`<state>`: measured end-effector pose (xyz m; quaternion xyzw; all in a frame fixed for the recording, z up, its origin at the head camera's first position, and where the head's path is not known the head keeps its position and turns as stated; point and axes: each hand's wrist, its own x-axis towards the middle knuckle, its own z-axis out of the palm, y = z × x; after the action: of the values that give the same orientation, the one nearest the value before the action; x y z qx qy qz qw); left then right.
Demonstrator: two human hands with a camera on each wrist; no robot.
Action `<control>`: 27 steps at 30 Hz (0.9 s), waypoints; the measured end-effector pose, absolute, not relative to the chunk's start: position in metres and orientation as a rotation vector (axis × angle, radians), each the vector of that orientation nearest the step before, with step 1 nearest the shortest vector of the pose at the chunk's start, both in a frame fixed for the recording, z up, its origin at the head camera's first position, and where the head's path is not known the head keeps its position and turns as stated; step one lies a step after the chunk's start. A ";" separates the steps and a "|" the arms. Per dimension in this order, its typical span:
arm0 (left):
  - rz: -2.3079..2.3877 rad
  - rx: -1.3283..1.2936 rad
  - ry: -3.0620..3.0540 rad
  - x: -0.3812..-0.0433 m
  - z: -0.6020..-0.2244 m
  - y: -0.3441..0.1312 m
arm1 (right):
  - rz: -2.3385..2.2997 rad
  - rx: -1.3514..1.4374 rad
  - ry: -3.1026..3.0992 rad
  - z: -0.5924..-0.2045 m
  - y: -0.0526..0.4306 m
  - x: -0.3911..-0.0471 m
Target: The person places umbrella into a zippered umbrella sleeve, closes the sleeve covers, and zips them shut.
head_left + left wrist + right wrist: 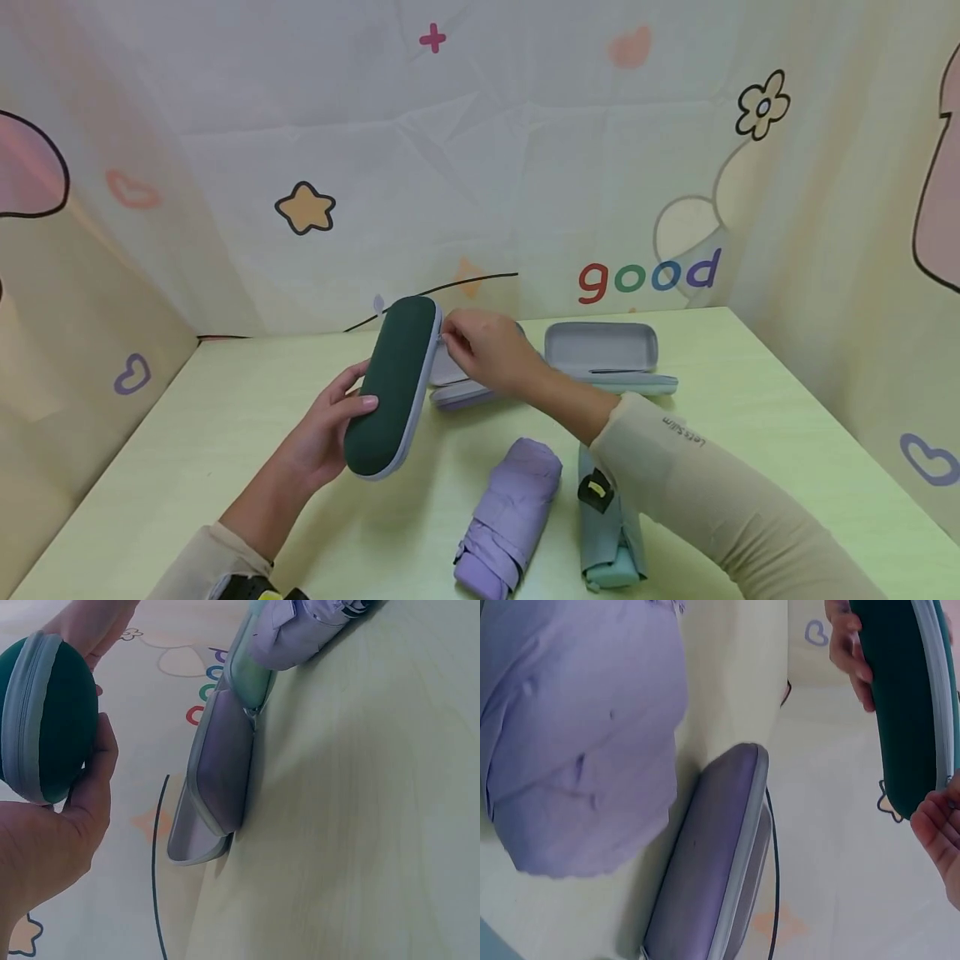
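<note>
My left hand (318, 437) grips a dark green zippered case (392, 383) above the table, thumb on its face and fingers behind. The case stands tilted, with its pale grey zipper band (28, 712) closed along the part that shows in the left wrist view. At the upper end of that band, my right hand (491, 350) pinches the zipper pull between thumb and fingers; the fingertips mostly hide the pull. In the right wrist view, the right hand (941, 832) is right at the case's end, and left-hand fingers (850, 652) wrap its side.
Behind the hands lie an open purple case (468, 395) and an open light green case (600, 346). A folded purple umbrella (513, 508) and a folded grey-green umbrella (611, 533) lie nearer, the latter partly under the right forearm. A printed cloth (480, 183) hangs behind the table (225, 417).
</note>
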<state>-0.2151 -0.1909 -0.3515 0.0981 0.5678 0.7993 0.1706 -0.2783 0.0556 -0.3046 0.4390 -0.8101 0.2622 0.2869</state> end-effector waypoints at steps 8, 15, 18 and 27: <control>2.266 0.237 1.629 -0.213 -0.352 -0.195 | 0.675 1.060 -2.198 -0.301 0.068 -0.284; 2.301 0.334 1.584 -0.208 -0.354 -0.204 | 0.672 1.027 -2.205 -0.304 0.076 -0.285; 2.331 0.327 1.599 -0.207 -0.353 -0.206 | 0.676 1.018 -2.210 -0.305 0.078 -0.284; 2.465 0.044 1.780 -0.205 -0.345 -0.209 | 0.678 1.018 -2.231 -0.306 0.083 -0.286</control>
<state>-0.2049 -0.2093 -0.3447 0.0146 0.5847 0.8096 0.0501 -0.2858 0.0832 -0.3057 0.3824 -0.8380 0.2547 0.2942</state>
